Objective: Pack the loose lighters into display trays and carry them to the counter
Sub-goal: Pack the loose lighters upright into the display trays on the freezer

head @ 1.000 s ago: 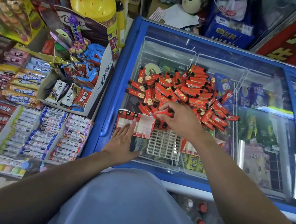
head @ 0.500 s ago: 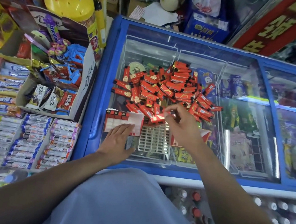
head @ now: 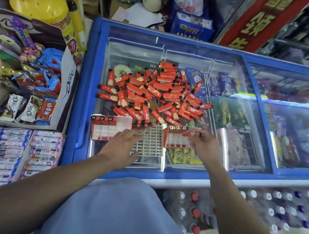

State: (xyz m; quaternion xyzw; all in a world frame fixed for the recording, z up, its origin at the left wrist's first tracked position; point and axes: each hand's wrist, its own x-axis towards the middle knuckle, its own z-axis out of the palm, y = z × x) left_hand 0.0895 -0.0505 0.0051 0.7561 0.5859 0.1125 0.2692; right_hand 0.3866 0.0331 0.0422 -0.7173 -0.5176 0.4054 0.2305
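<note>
- The right hand (head: 202, 146) pinches one red lighter (head: 190, 134) over the right display tray (head: 178, 140), just right of the white grid insert (head: 150, 141).
- The left hand (head: 122, 146) rests flat, fingers straight, on the insert's left edge.
- The loose lighters (head: 152, 92) are heaped just behind the insert.
- Risk: the tray sits unheld on slick freezer glass (head: 238, 83); pushing the lighter in could slide or tip it.

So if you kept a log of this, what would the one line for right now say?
step: filling trays | right hand: pinches lighter over right tray | left hand: flat by left tray | loose pile: on freezer lid
</note>
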